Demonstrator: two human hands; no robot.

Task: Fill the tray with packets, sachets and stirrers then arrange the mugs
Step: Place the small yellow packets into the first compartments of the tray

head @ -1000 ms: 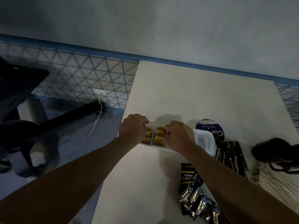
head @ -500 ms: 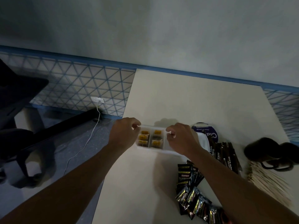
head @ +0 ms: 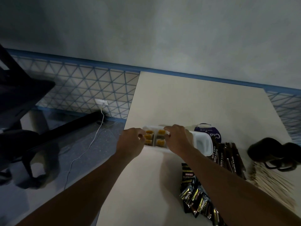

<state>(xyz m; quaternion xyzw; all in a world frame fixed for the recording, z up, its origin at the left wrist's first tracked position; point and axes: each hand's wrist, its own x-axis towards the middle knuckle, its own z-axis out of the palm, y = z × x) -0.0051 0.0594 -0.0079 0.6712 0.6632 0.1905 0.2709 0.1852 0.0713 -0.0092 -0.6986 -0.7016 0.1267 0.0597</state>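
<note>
A white divided tray lies near the table's left edge, with yellow sachets in its left compartments. My left hand curls at the tray's left end, fingertips on the rim. My right hand reaches over the tray's middle and pinches at the sachets there. Black Kopiko packets lie in a heap at the front right. Dark City Cafe stick sachets lie beside the tray. Wooden stirrers are piled at the far right, under two dark mugs.
A round purple lid or tub sits behind the tray. The cream table ends at a wall. Left of it, a black chair stands on the floor, and a white cable runs from a wall socket.
Both hands stay at the tray and their fingers shift slightly over the yellow sachets. The camera has tilted, so the scene sits lower in view.
</note>
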